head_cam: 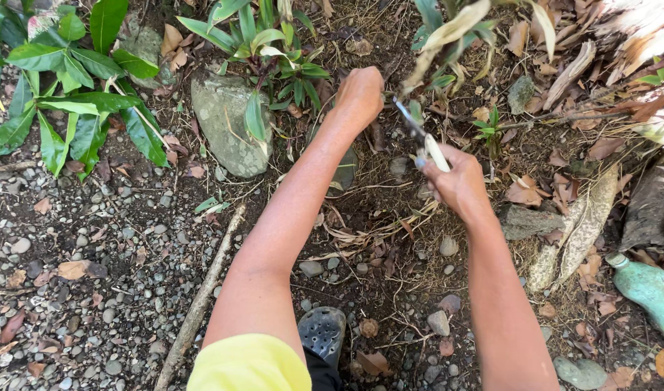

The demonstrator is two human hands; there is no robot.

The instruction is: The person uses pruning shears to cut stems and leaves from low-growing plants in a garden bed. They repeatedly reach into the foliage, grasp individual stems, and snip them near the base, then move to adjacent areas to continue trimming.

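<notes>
Outdoor ground [93,289]: dark soil, grey gravel, dry leaf litter. Left hand [359,94] fisted around plant stems [419,65], apparently pulling them taut. Right hand [459,185] clenched on pale-handled knife [426,145], thin blade angled up at the stems just right of the left hand. Smooth grey stone [223,123] left of that hand; stick [202,297] below.

Glossy metal blade [406,117] with smooth pale handle [438,153], rough grey stone [223,123], matt dry leaves [524,192], dull gravel [93,239]
</notes>
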